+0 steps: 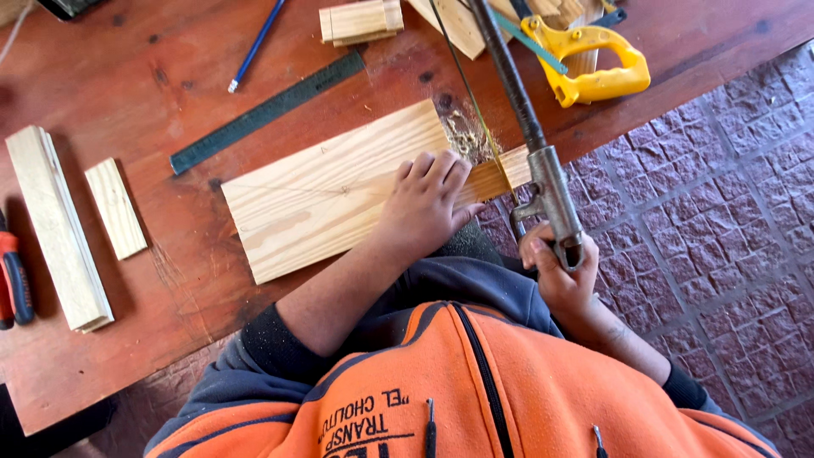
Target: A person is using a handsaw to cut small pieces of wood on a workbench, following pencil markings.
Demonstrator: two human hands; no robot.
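Head view looks straight down on a reddish wooden desk point(127, 76). At its far left edge lies a tool with a red and black handle point(13, 284), and just beside it a long pale wood strip point(58, 227), with a shorter wood block point(115, 208) next to that. Further along, a dark steel ruler point(267, 110) lies at a slant, and a blue pencil point(256, 42) lies above it near the top edge. A small wood offcut point(360, 20) sits at the top.

A pale pine board point(322, 195) lies across the middle of the desk, its right end overhanging the desk edge. The left hand point(424, 208) presses flat on the board near that end, fingers point(432, 170) spread narrow and laid on the wood. Just right of them, sawdust point(465, 136) lies around a cut, where the thin blade of a hacksaw point(543, 178) crosses the board. The right hand point(560, 280) wraps its fingers tight round the hacksaw's metal grip, out past the desk edge and over the purple brick floor point(704, 220). A yellow-handled saw point(593, 64) rests at the top right of the desk.
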